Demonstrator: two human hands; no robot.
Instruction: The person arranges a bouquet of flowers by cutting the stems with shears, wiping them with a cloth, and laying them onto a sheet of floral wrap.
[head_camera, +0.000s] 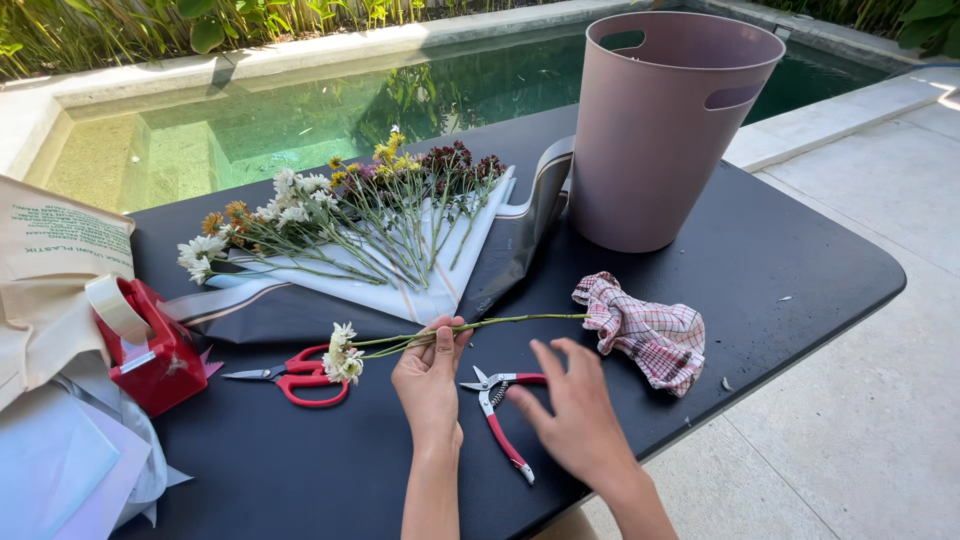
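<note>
White daisy-like flowers on long green stems (400, 345) lie across the near middle of the black worktop (800, 260), blooms pointing left, stem ends reaching right toward a crumpled red-and-white checked cloth (650, 340). The left hand (430, 375) pinches these stems about midway, fingers curled over them and thumb underneath, pressing them just above the surface. The right hand (575, 415) holds nothing; its fingers are spread and a little blurred as it hovers over the red-handled garden snips (500, 410), which lie with their blades toward the stems.

Left of the bunch, touching the blooms, rest red-handled scissors (300, 378). Further left stands a red tape dispenser (150, 350) beside a beige paper bag (50, 270) and pale sheets of wrapping paper (60, 470). On the far side, a spread of mixed white, yellow, orange and dark red flowers (350, 210) lies on white and grey wrapping sheets (430, 295), and a tall mauve plastic bin (665, 130) stands to the right of them. Beyond the worktop lies a green pool (300, 110).

The step in hand looks like stem trimming: bunch steadied, cutter being reached for. The next move would call for closing the free fingers around the snip handles and bringing the blades square to the stems, clear of the holding fingers.
</note>
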